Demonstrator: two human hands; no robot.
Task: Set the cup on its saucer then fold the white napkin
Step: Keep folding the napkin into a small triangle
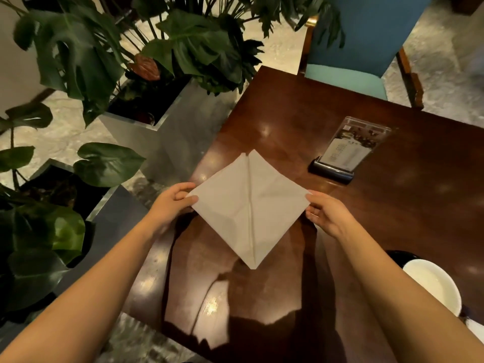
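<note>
Gleaming dark wood table [392,205] stands beside potted plants [183,48], teal chair [361,35].

We're standing in what looks like a restaurant or café dining room. A polished dark wooden table [392,205] is gleaming under warm spot lighting, and a clear acrylic menu stand on a black base [345,150] is sitting on it, the print too small to read. A teal upholstered chair with a wooden frame [366,43] is waiting at the far side. Big-leafed green plants [183,48] are spilling out of tall grey metal planters [167,132] beside the table, over a pale speckled stone floor [60,137].
</note>
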